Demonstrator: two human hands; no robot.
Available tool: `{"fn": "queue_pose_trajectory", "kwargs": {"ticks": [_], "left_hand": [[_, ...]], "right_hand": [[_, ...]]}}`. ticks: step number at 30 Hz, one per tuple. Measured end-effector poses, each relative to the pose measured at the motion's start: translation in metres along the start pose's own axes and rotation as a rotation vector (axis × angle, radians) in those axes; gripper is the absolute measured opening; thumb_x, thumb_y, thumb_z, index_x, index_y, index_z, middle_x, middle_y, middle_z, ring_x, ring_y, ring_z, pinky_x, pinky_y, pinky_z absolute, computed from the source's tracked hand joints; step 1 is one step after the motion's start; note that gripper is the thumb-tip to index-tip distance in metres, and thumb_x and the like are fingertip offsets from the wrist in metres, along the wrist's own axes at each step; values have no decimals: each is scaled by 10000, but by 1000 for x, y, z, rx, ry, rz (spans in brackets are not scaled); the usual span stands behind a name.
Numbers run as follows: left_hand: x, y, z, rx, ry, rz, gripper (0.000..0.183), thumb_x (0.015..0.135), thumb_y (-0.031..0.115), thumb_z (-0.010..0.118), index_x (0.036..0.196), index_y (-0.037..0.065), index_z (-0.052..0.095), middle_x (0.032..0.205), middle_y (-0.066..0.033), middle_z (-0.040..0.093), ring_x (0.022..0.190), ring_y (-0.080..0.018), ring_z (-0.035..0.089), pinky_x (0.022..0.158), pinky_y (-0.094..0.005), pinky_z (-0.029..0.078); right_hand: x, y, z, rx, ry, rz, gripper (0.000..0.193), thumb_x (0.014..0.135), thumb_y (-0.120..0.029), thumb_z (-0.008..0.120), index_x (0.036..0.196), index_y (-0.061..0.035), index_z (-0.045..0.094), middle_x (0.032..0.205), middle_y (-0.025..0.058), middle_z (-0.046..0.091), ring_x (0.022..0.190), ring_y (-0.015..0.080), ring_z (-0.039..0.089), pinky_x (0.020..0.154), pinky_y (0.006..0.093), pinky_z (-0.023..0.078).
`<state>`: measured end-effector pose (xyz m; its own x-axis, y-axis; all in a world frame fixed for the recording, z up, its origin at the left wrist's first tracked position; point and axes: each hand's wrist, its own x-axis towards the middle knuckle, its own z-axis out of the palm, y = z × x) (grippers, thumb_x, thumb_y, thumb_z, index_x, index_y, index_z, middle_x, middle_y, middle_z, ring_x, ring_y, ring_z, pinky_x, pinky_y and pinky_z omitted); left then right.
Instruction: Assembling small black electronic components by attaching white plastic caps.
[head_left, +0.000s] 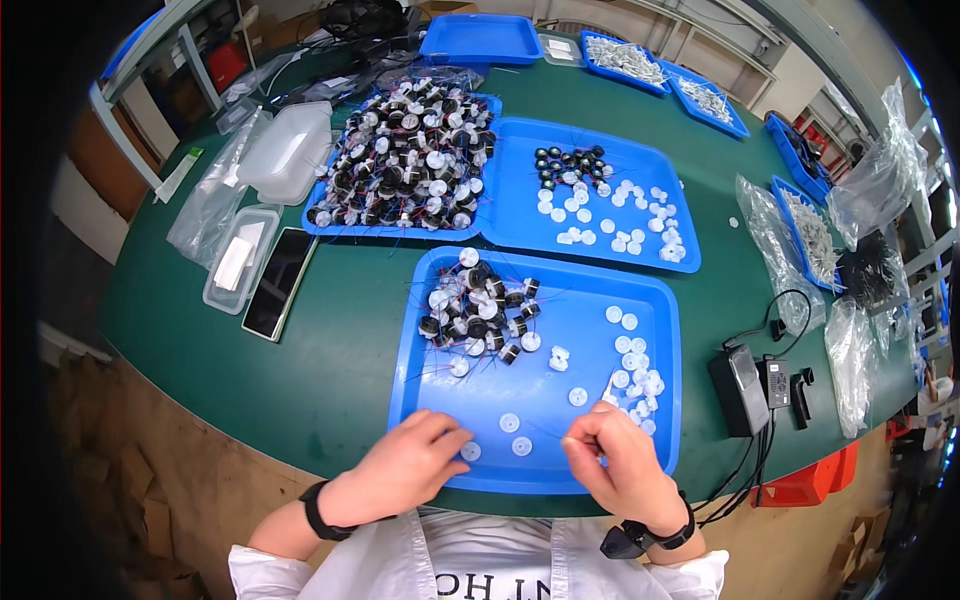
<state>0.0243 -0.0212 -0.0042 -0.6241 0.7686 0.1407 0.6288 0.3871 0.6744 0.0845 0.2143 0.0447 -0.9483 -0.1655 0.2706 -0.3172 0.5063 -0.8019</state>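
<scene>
In front of me is a blue tray (560, 480) with a heap of small black-and-white motors (480, 310) trailing thin wires at its far left. My left hand (408, 462) is over the near left corner, fingers curled together beside a white plastic disc (470, 451); what they hold, if anything, is hidden. My right hand (622, 458) hovers over the near right part, thumb and forefinger pinched on something too small to make out. Two white discs (522, 446) lie between my hands. More white discs (622, 345) and white plastic pieces (652, 382) are gathered beyond my right hand.
A tray heaped with motors (410, 160) and another blue tray (510, 220) with discs and dark parts stand behind. To the left lie a phone (280, 283) and a clear plastic box (240, 262). Black adapters (740, 390) with cables sit at right, near plastic bags (850, 365).
</scene>
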Motion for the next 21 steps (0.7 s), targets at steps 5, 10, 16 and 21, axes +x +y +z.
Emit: {"fn": "queue_pose_trajectory", "kwargs": {"ticks": [5, 10, 16, 21], "left_hand": [[14, -5, 12, 24, -166, -26, 231, 687, 30, 650, 900, -9, 569, 828, -120, 511, 769, -282, 541, 681, -358, 470], [22, -4, 10, 257, -247, 177, 261, 676, -21, 645, 928, -5, 579, 837, -113, 547, 747, -251, 575, 643, -312, 481], [37, -7, -16, -872, -141, -166, 223, 797, -73, 534, 1014, -48, 581, 1050, -201, 546, 779, -226, 605, 680, -306, 511], [53, -7, -4, -1645, 94, -2, 155, 847, 59, 584, 985, -8, 603, 1041, -224, 554, 766, -238, 580, 616, -316, 487]], "right_hand": [[6, 0, 5, -105, 33, -118, 131, 753, 32, 631, 831, -7, 532, 677, 74, 516, 569, 204, 476, 509, 313, 384], [8, 1, 6, -92, 90, -108, 124, 745, 34, 636, 829, -2, 553, 639, 64, 512, 522, 173, 459, 470, 294, 370], [13, -1, 11, -8, 198, -70, 117, 732, 30, 648, 815, -12, 576, 595, 38, 501, 479, 137, 438, 435, 268, 348], [21, -5, 14, -43, 281, -113, 135, 700, 35, 673, 800, -14, 595, 575, 27, 490, 469, 133, 430, 421, 262, 337]]}}
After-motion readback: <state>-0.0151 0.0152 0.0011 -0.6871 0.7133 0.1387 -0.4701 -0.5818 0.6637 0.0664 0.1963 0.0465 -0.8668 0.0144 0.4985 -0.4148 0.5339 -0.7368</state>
